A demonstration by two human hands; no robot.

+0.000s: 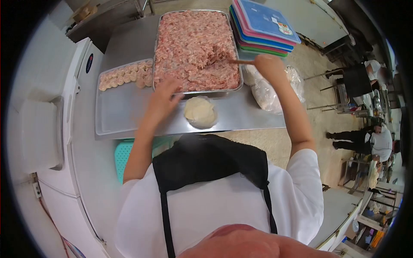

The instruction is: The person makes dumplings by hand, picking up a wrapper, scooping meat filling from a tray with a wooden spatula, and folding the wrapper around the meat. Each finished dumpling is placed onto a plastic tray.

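A large metal tray (235,88) on the steel table is full of pinkish ground meat (193,43). My right hand (269,67) is closed on a brown wooden stick-like tool (243,62), whose far end reaches into a hollow in the meat. At the tray's near left corner is my left hand (164,99), fingers spread, slightly blurred, with nothing seen in it. Just below the tray lies a round stack of pale dough wrappers (201,112). To the left, a translucent tray (114,109) bears rows of filled dumplings (124,75) along its far side.
Stacked coloured lids (266,26) stand at the table's far right. Plastic bags (269,92) lie beneath my right forearm. A white freezer (77,112) stands left, with a teal basket (124,157) below the table edge. Other people (380,142) are farther off at right.
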